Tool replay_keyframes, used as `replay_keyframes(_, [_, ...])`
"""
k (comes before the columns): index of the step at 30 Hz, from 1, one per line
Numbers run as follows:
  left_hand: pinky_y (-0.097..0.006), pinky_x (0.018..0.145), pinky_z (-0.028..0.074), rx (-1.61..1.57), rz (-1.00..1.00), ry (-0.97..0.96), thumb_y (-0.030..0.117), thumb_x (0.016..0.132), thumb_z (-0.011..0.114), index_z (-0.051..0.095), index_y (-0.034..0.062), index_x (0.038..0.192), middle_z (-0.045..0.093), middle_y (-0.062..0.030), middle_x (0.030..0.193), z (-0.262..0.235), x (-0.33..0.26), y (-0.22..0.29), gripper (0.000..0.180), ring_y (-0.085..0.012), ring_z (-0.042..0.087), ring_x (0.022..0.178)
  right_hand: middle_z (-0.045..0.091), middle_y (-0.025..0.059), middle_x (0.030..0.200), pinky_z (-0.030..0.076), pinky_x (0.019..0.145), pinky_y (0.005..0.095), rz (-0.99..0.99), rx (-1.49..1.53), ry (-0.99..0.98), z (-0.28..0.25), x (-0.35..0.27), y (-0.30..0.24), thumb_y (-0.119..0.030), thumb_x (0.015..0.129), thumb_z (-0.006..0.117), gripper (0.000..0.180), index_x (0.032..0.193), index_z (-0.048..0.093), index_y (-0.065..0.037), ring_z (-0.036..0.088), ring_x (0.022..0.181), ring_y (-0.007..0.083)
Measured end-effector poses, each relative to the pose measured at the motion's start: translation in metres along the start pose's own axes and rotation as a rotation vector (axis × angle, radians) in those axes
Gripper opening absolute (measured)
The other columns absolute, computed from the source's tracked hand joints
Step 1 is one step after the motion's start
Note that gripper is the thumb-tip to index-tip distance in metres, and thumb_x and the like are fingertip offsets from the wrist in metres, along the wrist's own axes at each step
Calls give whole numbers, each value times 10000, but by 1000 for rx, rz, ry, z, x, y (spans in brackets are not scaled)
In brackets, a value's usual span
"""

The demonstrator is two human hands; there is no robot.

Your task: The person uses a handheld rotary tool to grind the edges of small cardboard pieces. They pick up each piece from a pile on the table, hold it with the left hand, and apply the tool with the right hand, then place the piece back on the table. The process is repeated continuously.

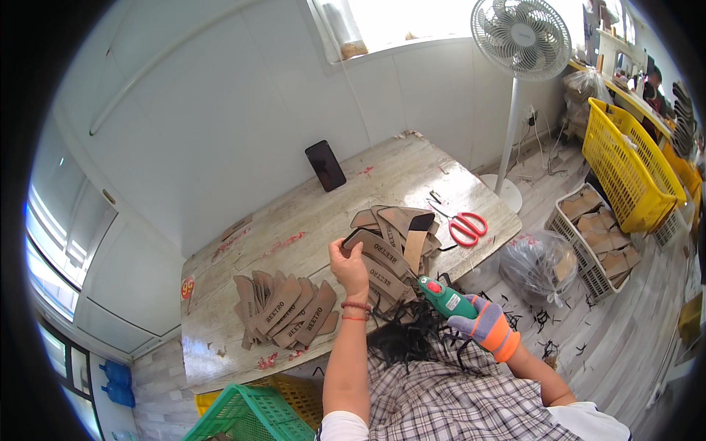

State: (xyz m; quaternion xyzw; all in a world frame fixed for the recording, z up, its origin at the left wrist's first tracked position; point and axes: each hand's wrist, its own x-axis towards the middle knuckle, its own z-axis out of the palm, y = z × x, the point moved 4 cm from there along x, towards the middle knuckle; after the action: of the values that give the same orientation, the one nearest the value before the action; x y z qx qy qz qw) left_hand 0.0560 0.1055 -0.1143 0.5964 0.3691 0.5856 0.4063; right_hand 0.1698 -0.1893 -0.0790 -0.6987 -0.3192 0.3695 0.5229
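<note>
My bare left hand [349, 270] pinches the end of a curved brown piece [381, 252] with a dark edge, above a loose pile of like pieces. My right hand [487, 328], in an orange and grey glove, is wrapped round a green handheld power tool [445, 298] with a red button. The tool's narrow front end points at the pile, close to the held piece; whether they touch I cannot tell. Black trimmed strips [408, 334] lie heaped on my lap below the tool. A second pile of brown pieces [287, 309] lies fanned out left of my forearm.
Red-handled scissors [468, 228] lie on the wooden table [265, 220] to the right. A phone [325, 165] leans against the wall. Beyond stand a white fan [522, 37], a yellow crate [632, 162] and a white basket [596, 279]. A green crate [254, 415] sits near my left elbow.
</note>
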Motion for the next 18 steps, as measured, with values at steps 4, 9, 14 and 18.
replay_keyframes(4, [-231, 667, 470, -542, -235, -101, -6, 836, 653, 615, 32, 847, 656, -26, 811, -8, -13, 53, 55, -96, 587, 700, 626, 0, 789, 422, 528, 199, -113, 95, 73, 1, 7, -1, -252, 779, 778, 494, 1146, 571, 6, 525, 604, 38])
replay_keyframes(9, [-228, 651, 461, -609, -384, -181, 31, 845, 657, 657, 48, 843, 672, -22, 802, -20, -37, 88, 18, -92, 596, 691, 638, 16, 812, 477, 577, 214, -66, 33, 49, 11, 2, -15, -284, 758, 795, 547, 1160, 567, 9, 565, 644, 46])
replay_keyframes(14, [-243, 644, 459, -578, -366, -210, 55, 857, 657, 664, 31, 898, 682, -34, 832, -19, -53, 85, 48, -100, 585, 693, 628, 3, 803, 458, 559, 207, -71, 95, 17, 15, -2, -6, -283, 760, 796, 546, 1164, 564, 2, 545, 628, 38])
replay_keyframes(18, [-223, 638, 455, -597, -390, -210, 38, 851, 654, 665, 29, 859, 677, -19, 807, -12, -64, 87, 16, -85, 588, 688, 629, 2, 803, 457, 565, 210, -32, 110, 36, 12, -4, -4, -274, 762, 794, 529, 1154, 570, 1, 543, 632, 40])
